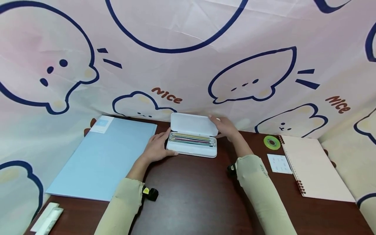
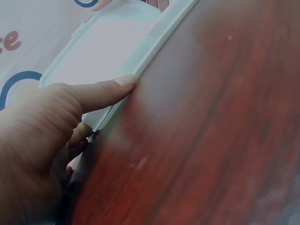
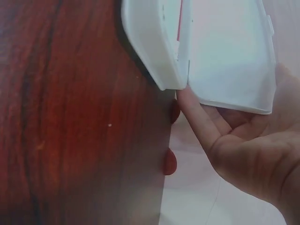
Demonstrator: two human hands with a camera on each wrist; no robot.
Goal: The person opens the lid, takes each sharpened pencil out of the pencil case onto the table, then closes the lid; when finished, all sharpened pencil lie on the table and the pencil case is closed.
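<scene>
Head view. A white pencil case [image 1: 192,143] lies open at the far middle of a dark wooden table [image 1: 191,195], its lid [image 1: 194,124] tilted back toward a pink cartoon-print cloth [image 1: 188,49] that walls the scene. Coloured pencils [image 1: 191,139] lie side by side in the tray. The left hand [image 1: 157,148] steadies the tray's left end, thumb along the front edge. The right hand [image 1: 226,127] supports the lid's right end from behind. A blue folder [image 1: 102,156] lies to the left, a spiral notebook [image 1: 314,166], a green tape roll [image 1: 272,142] and a small card [image 1: 279,163] to the right, and a white object [image 1: 48,218] at the near left corner.

Left wrist view. The left thumb [image 2: 101,93] presses against the case's rim [image 2: 154,44]; the other fingers curl under the hand at the case's end, their hold on it unclear.

Right wrist view. The right hand [image 3: 248,150] is spread, fingers straight, with the lid [image 3: 229,56] resting on them beside the hinge.

Step in hand, by judgement: the case is held open, lid either just raised or about to be lowered. Closing would call for the right hand to swing the lid forward while the left keeps the tray from sliding; picking a pencil would call for one hand to let go.
</scene>
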